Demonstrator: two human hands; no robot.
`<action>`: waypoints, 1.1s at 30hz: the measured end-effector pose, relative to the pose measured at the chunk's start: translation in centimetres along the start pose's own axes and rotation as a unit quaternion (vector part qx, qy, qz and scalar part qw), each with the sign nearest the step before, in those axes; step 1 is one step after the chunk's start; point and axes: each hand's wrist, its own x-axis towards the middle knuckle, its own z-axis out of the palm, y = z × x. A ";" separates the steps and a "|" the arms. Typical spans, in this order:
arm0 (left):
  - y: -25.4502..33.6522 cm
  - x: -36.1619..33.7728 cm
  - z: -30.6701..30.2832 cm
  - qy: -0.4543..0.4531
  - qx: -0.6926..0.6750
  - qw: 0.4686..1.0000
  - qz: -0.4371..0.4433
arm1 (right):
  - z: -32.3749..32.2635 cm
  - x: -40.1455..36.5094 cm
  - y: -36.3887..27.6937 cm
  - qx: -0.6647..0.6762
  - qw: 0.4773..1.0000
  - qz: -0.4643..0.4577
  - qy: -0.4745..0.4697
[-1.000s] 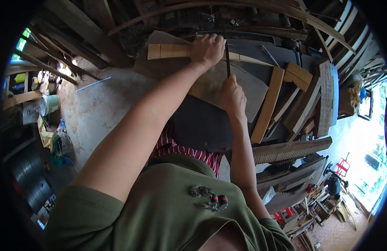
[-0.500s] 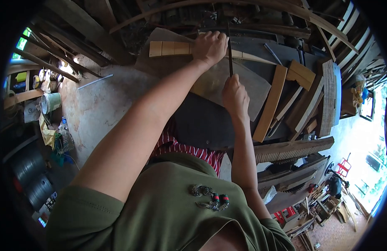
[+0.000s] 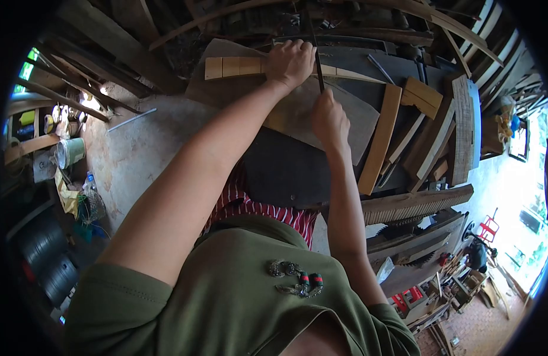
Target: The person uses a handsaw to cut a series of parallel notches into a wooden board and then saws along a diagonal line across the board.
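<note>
My left hand (image 3: pixel 290 63) is closed over a long, light wooden strip (image 3: pixel 233 66) marked with cross lines, pressing on it near its middle. The strip lies across a worn board (image 3: pixel 351 110) on a dark work surface (image 3: pixel 280 172), and its tapered end reaches to the right. Close beside, my right hand (image 3: pixel 331 121) is wrapped round the lower end of a long, thin dark tool (image 3: pixel 319 65). The tool points away from me and crosses the strip just right of my left hand. Its handle is hidden by my fingers.
Right of the board lie a flat wooden piece (image 3: pixel 381 139), a notched block (image 3: pixel 422 98) and several other pieces. A toothed wooden rail (image 3: pixel 419 204) is nearer me. Curved timber (image 3: pixel 226 13) arches beyond the work surface. A bucket (image 3: pixel 70 152) stands at the left.
My right hand and the dark tool have moved slightly away from me, and the tool leans further left. My left hand stays closed on the strip. The whole view has shifted a little.
</note>
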 end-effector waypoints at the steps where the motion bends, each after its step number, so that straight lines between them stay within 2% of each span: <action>1: 0.1 0.0 -0.1 0.002 -0.001 1.000 0.004 | 0.4 1.0 0.0 0.001 1.000 0.001 0.004; 4: 0.1 0.0 -0.2 0.011 -0.003 1.000 0.003 | 0.5 1.4 -0.3 0.006 0.999 -0.015 0.030; 9: 0.0 -0.1 -0.6 -0.002 0.001 1.000 -0.007 | -0.4 -2.6 -0.5 0.020 0.998 0.042 -0.046; 16: 0.3 -0.1 -0.3 0.005 0.008 1.000 -0.008 | -0.4 1.8 -0.6 0.012 1.000 0.023 -0.018; 21: 0.2 0.0 -0.2 0.007 0.005 1.000 -0.009 | -4.5 3.3 -0.9 -0.010 0.995 -0.005 -0.101; 23: 0.4 0.0 -0.2 0.012 0.001 1.000 -0.014 | -3.6 2.8 -0.9 -0.024 0.996 -0.009 -0.087; 26: 0.1 0.0 -0.2 0.019 -0.001 1.000 -0.015 | -2.3 1.8 -1.7 0.001 0.999 0.045 -0.014; 30: 0.1 -0.4 0.0 0.021 -0.008 0.999 -0.029 | -0.8 2.3 -0.8 -0.023 0.999 0.025 0.008; 32: 0.6 -0.3 -0.3 0.014 -0.008 0.998 -0.058 | 1.1 2.9 -0.4 0.035 0.983 0.018 0.179; 33: 0.5 -0.2 -0.8 0.021 -0.004 0.998 -0.062 | 0.5 3.6 -0.8 0.036 0.983 0.009 0.181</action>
